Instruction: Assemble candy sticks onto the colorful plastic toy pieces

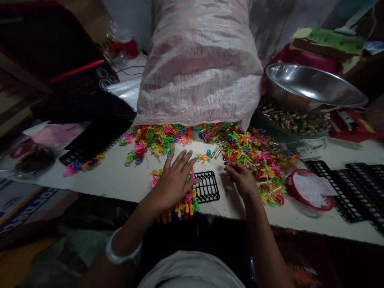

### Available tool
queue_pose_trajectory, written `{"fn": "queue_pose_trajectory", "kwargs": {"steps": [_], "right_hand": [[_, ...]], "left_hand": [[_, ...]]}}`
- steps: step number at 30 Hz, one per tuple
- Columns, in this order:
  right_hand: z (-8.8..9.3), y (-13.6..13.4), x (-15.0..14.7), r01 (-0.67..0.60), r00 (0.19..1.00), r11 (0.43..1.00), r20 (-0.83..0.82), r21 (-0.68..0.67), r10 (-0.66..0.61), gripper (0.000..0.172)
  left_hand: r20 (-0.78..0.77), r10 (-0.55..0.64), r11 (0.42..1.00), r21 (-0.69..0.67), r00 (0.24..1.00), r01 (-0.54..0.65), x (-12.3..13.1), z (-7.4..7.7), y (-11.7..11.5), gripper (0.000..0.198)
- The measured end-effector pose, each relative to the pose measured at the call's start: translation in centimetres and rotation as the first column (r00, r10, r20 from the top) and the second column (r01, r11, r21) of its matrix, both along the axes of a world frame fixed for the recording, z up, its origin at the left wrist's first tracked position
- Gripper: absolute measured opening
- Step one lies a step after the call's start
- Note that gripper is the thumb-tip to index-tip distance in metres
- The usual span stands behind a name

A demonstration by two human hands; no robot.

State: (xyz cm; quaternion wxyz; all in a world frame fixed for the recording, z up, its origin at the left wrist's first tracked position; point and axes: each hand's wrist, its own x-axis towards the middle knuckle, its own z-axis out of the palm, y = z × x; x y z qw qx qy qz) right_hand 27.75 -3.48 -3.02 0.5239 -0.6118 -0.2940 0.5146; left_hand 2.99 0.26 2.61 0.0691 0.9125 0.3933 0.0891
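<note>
My left hand (175, 180) lies flat, fingers stretched out, on a black plastic grid tray (210, 188) partly filled with upright coloured pieces (184, 208) at the table's front edge. My right hand (240, 176) is to the right of the tray, fingers curled and pinched together at the edge of a heap of small colourful plastic pieces (252, 154). What the fingers hold is too small to make out. The heap spills from under a large pinkish plastic sack (199, 60) at the back.
A steel bowl (312, 86) sits tilted on a container of pieces at the right. A red lid with paper (310, 190) and empty black grid trays (360, 188) lie right. Dark trays (90, 140) and a speaker (102, 78) stand at the left.
</note>
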Motion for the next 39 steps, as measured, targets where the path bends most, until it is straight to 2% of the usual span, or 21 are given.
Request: {"fn": "queue_pose_trajectory", "kwargs": {"steps": [5,9,11,15,19,21,23,25,28,33,37,39], "right_hand": [[-1.0,-0.3,-3.2,-0.042,0.999,0.999,-0.030,0.014,0.042,0.032],[-2.4,0.0,-6.2,-0.159,0.987,0.985,0.044,0.064,0.156,0.025],[-3.0,0.3,-7.2,-0.233,0.967,0.968,0.123,0.087,0.222,0.019],[-3.4,0.5,-7.8,-0.343,0.888,0.938,0.343,0.050,0.306,0.011],[-3.2,0.3,-8.0,-0.395,0.759,0.908,0.606,0.140,0.237,0.021],[-3.3,0.2,-8.2,-0.415,0.707,0.893,0.680,0.176,0.194,0.029],[-3.5,0.3,-8.2,-0.405,0.689,0.899,0.702,0.166,0.181,0.027],[-3.7,0.4,-8.0,-0.372,0.704,0.921,0.683,0.118,0.197,0.015],[-3.8,0.4,-7.7,-0.358,0.732,0.932,0.638,0.064,0.238,0.018],[-3.4,0.1,-7.9,-0.359,0.733,0.918,0.660,0.169,0.165,0.013],[-3.6,-0.2,-8.3,-0.351,0.760,0.923,0.625,0.160,0.181,0.011],[-3.7,-0.2,-8.4,-0.366,0.741,0.915,0.648,0.169,0.176,0.014]], "left_hand": [[-0.013,-0.002,0.999,-0.042,1.000,0.001,0.8,-1.3,1.4,0.048],[-0.015,-0.014,0.999,-0.050,1.000,0.013,0.9,-1.1,1.3,0.039],[-0.015,-0.018,0.998,-0.058,1.000,0.017,0.9,-0.8,1.3,0.036],[-0.008,-0.014,0.998,-0.065,1.000,0.013,0.9,-0.5,1.1,0.037],[-0.013,-0.006,0.996,-0.091,1.000,0.005,0.9,-0.6,1.2,0.046],[-0.016,-0.020,0.992,-0.127,1.000,0.018,0.9,-0.6,1.2,0.046],[-0.012,-0.036,0.987,-0.157,0.999,0.034,0.9,-0.5,1.3,0.045],[-0.001,-0.040,0.985,-0.167,0.999,0.040,0.8,-0.3,1.3,0.045],[0.008,-0.029,0.987,-0.156,1.000,0.030,0.8,-0.1,1.2,0.045],[0.001,-0.039,0.989,-0.141,0.999,0.039,0.8,-0.4,1.3,0.045],[0.010,-0.051,0.988,-0.144,0.999,0.052,0.8,-0.5,1.3,0.046],[0.011,-0.048,0.988,-0.148,0.999,0.049,0.8,-0.4,1.2,0.046]]}}
